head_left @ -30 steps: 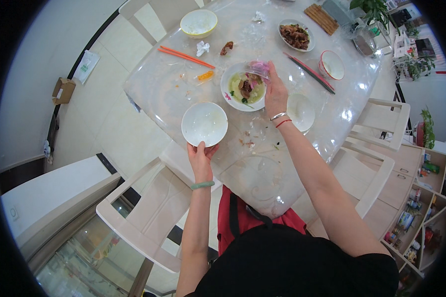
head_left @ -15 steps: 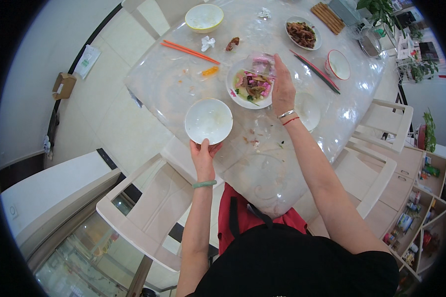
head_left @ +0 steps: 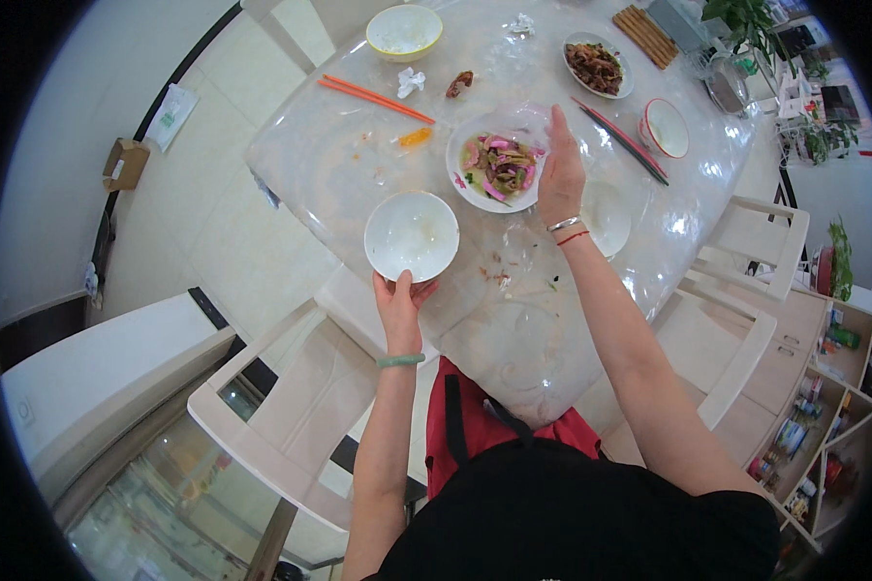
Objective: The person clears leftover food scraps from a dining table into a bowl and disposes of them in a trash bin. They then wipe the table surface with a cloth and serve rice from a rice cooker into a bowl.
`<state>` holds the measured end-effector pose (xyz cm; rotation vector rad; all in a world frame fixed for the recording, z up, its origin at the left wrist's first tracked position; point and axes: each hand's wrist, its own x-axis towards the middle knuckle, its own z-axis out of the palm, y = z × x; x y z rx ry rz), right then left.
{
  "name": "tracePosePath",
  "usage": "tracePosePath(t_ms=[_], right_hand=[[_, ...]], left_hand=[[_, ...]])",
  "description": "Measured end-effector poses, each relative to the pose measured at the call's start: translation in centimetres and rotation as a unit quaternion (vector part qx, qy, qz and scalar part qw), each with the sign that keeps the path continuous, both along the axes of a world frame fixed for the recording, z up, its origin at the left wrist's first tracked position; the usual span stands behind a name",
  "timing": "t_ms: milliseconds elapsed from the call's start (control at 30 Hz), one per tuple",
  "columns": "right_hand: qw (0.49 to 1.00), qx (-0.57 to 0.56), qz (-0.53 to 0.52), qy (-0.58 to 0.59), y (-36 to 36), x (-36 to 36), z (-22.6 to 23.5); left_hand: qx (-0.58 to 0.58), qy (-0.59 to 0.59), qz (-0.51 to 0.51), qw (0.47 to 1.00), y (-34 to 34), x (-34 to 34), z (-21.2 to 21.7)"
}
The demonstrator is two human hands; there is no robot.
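My left hand (head_left: 402, 305) is closed on the near rim of a white bowl (head_left: 409, 232), thumb on top; the bowl's inside looks wet. My right hand (head_left: 560, 184) is at the right side of a white plate (head_left: 462, 184) of food. It holds what seems to be a clear glass bowl (head_left: 527, 116), tilted over the plate's far right edge; its outline is faint. On the plate lie dark and pale pieces (head_left: 504, 165), pink bits and some greens in liquid. A faint clear round dish (head_left: 606, 221) shows beside my right wrist.
Orange chopsticks (head_left: 378, 99), a crumpled tissue (head_left: 411, 82), an orange scrap (head_left: 416, 137) and a yellow-rimmed bowl (head_left: 404, 34) lie at left and far. Dark chopsticks (head_left: 620, 140), a red-rimmed bowl (head_left: 665, 129) and a meat dish (head_left: 596, 66) are at right. Chairs (head_left: 271, 416) flank the table.
The clear bowl with pink in it no longer covers the plate's far part; more of the food shows, pink included. My right hand has turned slightly. My left hand still holds the white bowl.
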<state>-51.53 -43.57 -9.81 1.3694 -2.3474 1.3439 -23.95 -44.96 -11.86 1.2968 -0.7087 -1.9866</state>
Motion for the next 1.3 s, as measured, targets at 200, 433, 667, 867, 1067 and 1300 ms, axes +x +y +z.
tracePosePath(t_ms=[200, 433, 667, 867, 1067, 1300], right_hand=[[0.941, 0.071, -0.067, -0.323, -0.5, 0.9, 2.1], [0.995, 0.039, -0.037, -0.087, 0.6, 1.0, 0.7], [0.999, 0.032, 0.043, 0.007, 0.8, 0.6, 0.8], [0.978, -0.022, -0.008, -0.205, 0.8, 0.6, 0.3], [0.814, -0.037, -0.007, -0.580, 0.8, 2.6, 2.0], [0.888, 0.194, 0.075, -0.409, 1.0, 7.7, 2.3]], left_hand=[[0.002, 0.015, 0.027, 1.000, 0.5, 0.0, -0.1], [0.010, 0.016, 0.008, 1.000, 0.4, -0.4, 0.2], [0.014, 0.014, 0.014, 1.000, 0.7, -0.1, 0.3], [0.014, 0.024, 0.022, 0.999, 0.6, -0.2, 0.3], [0.012, 0.030, 0.030, 0.999, 0.6, -0.1, 0.0], [0.017, 0.048, 0.025, 0.998, 0.6, -0.2, 0.0]])
